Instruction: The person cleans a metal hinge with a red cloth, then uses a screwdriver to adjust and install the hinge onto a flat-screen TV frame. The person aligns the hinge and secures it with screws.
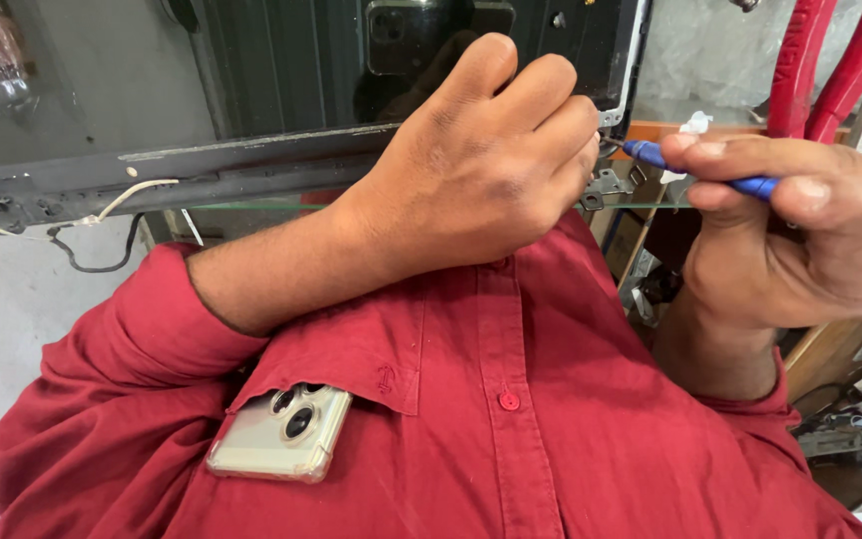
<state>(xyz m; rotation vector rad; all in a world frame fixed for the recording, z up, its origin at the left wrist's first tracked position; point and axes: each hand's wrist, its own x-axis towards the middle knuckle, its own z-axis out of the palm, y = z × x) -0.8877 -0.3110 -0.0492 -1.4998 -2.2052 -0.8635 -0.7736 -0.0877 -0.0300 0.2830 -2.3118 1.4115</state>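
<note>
My left hand (481,170) is curled into a fist at the lower right corner of a dark flat panel (281,70), fingertips pressed to its edge; what they pinch is hidden. My right hand (800,235) grips a blue-handled tool (695,170) between thumb and fingers. The tool's tip points left and meets the left hand's fingertips. A small metal hinge bracket (606,185) hangs just below that corner. Both forearms come out of red shirt sleeves.
A pale phone (281,431) sticks out of the red shirt's chest pocket. White wire (127,193) and a black cable (92,265) trail from the panel's left end. Two red handles (820,60) rise at top right. Cluttered shelves with small parts sit at lower right (850,419).
</note>
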